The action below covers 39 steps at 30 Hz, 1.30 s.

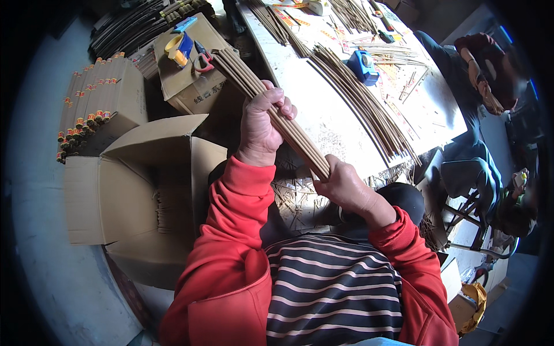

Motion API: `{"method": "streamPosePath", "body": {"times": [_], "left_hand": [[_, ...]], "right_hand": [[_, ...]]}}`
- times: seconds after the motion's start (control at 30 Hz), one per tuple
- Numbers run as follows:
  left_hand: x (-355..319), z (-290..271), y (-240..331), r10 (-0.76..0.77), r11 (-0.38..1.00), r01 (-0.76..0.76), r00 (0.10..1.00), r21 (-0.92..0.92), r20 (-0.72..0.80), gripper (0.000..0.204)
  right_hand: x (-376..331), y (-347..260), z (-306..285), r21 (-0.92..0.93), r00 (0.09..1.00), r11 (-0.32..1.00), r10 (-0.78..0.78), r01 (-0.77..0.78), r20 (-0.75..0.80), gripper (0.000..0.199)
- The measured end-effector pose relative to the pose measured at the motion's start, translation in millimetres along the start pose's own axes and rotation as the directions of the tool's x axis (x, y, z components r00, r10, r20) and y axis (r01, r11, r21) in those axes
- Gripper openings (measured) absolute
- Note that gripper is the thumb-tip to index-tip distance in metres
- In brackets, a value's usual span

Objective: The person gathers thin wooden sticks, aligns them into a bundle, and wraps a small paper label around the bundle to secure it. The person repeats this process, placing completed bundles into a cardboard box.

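Observation:
Both my hands grip one bundle of long brown incense sticks (pixel 299 136), held slantwise above my lap. My left hand (pixel 265 124) wraps round its middle, fingers closed over the sticks. Lower down, my right hand (pixel 343 181) is closed round the near end, hiding the tips there. The bundle's far end points up and left, close to red-handled scissors (pixel 203 62) on a carton. Just beyond the bundle, a long row of loose incense sticks (pixel 363 104) lies on the white table (pixel 323 124), beside a blue tape dispenser (pixel 363 67).
An open cardboard box (pixel 124 199) with sticks inside stands at my left. Behind it, wrapped bundles (pixel 89 95) are stacked by a carton. A closed carton (pixel 196 86) carries a yellow tape roll (pixel 173 46). Broken sticks (pixel 294 205) litter the floor. Another person (pixel 490 69) holds sticks at the right.

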<state>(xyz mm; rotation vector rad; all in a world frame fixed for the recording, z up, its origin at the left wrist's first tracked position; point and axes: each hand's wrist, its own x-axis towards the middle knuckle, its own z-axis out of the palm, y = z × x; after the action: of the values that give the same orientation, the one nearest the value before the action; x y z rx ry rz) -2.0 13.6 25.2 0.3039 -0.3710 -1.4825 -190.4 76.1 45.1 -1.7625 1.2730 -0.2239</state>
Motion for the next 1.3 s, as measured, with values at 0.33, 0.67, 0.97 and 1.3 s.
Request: {"method": "streamPosePath", "body": {"times": [0.33,0.67,0.97,1.3], "left_hand": [[-15,108,-6,0.075,0.934,-0.125,0.984,0.336,0.159,0.014],[-3,147,-60,0.031,0.547,-0.301,0.94,0.781,0.341,0.009],[5,131,-81,0.072,0.53,-0.298,0.949,0.794,0.308,0.013],[5,136,-71,0.205,0.486,-0.416,0.909,0.769,0.362,0.011]], "right_hand": [[-3,22,-7,0.341,0.971,0.916,-0.155,0.211,-0.184,0.025],[57,25,-38,0.286,0.68,0.699,-0.381,0.655,-0.627,0.037],[59,34,-47,0.265,0.678,0.691,-0.431,0.672,-0.596,0.042],[59,19,-45,0.19,0.605,0.671,-0.462,0.716,-0.648,0.044]]}}
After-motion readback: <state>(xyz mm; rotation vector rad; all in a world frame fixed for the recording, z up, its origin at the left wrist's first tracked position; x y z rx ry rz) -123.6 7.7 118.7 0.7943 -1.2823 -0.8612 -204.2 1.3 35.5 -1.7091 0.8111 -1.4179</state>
